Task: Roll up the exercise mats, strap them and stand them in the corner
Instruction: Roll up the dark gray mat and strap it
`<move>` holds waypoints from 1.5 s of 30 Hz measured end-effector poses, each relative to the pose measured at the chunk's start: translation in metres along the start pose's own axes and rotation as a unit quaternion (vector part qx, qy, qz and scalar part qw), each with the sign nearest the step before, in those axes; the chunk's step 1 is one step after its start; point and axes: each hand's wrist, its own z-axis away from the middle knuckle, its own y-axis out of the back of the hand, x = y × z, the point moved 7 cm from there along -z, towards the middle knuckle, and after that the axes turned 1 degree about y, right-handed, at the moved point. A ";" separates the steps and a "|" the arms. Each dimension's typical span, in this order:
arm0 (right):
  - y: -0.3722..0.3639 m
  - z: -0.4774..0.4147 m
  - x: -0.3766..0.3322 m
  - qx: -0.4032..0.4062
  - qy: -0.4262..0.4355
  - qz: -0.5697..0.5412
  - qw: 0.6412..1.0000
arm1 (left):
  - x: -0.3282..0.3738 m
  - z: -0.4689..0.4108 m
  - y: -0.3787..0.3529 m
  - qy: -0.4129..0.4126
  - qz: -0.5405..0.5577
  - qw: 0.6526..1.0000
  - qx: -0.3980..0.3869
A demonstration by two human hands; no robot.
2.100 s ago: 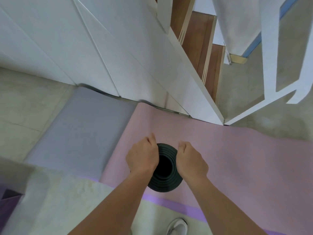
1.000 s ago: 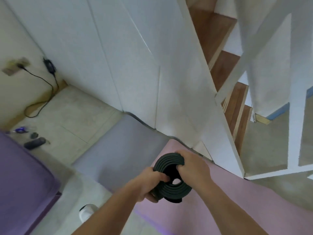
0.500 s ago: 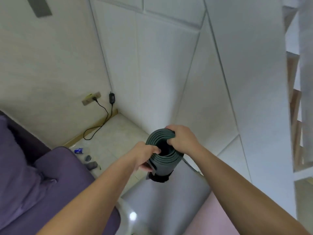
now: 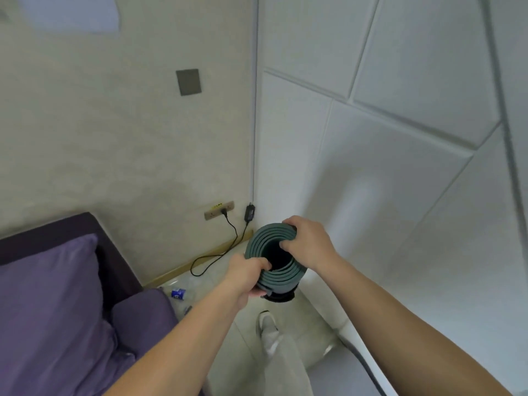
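Note:
A dark green rolled mat (image 4: pixel 278 277) hangs upright in front of me, its spiral end facing up, above the floor near the room corner. My left hand (image 4: pixel 248 277) grips the near left rim of the roll. My right hand (image 4: pixel 307 244) grips the far right rim, fingers hooked into the hollow centre. A black strap (image 4: pixel 281 297) shows just under the roll's top. The roll's lower length is hidden behind it. A grey mat (image 4: pixel 343 375) lies flat at the bottom right.
A purple sofa (image 4: pixel 57 310) fills the lower left. A wall socket (image 4: pixel 219 214), a black adapter (image 4: pixel 250 214) and a cable (image 4: pixel 214 257) sit by the corner. Small litter (image 4: pixel 178 293) lies on the tiles. White panelled wall (image 4: pixel 400 167) stands at right. My leg and shoe (image 4: pixel 268 327) are below.
I have lifted the rolled mat off the pink mat and carried it left toward the corner. My view has swung up to the wall, socket and sofa.

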 end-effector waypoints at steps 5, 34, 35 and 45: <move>-0.079 -0.116 0.061 -0.128 -0.067 0.062 0.988 | -0.008 -0.124 -0.004 0.035 0.046 0.996 0.063; -0.362 -0.633 0.278 -0.043 -0.215 -0.168 0.961 | 0.032 -0.786 0.025 0.011 -0.157 0.985 0.074; -0.364 -0.638 0.278 -0.045 -0.221 -0.175 0.958 | 0.038 -0.790 0.028 0.003 -0.140 0.987 0.081; -0.344 -0.636 0.234 -0.064 -0.012 0.112 0.992 | 0.059 -0.784 0.025 -0.010 -0.141 0.986 0.085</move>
